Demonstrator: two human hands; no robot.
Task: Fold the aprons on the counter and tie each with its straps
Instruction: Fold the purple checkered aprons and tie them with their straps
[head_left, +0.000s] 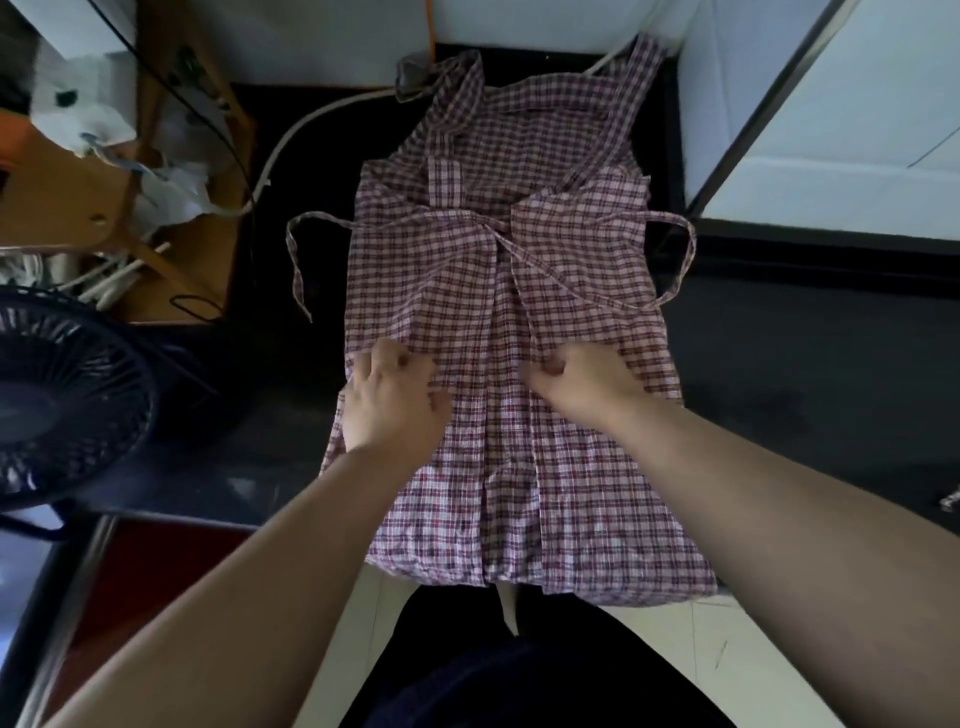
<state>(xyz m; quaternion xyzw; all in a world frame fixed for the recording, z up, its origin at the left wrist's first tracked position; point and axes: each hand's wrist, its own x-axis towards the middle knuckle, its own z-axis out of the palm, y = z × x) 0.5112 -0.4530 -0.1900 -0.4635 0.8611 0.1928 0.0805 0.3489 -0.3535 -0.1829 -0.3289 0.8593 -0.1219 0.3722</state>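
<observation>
A red-and-white checked apron (498, 291) lies spread on the black counter (805, 374), both long sides folded in so they meet along the middle. Its lower hem hangs over the counter's front edge. One waist strap (298, 260) loops out to the left, another strap (685, 254) loops out to the right. My left hand (389, 402) lies on the left flap with curled fingers pinching the cloth. My right hand (587, 382) grips the right flap near the centre seam.
A dark fan (62, 395) stands at the left edge. Behind it a wooden rack (104, 208) holds white bags and utensils. A white cable (291, 135) curves across the back of the counter. A white appliance (831, 119) stands at the right rear.
</observation>
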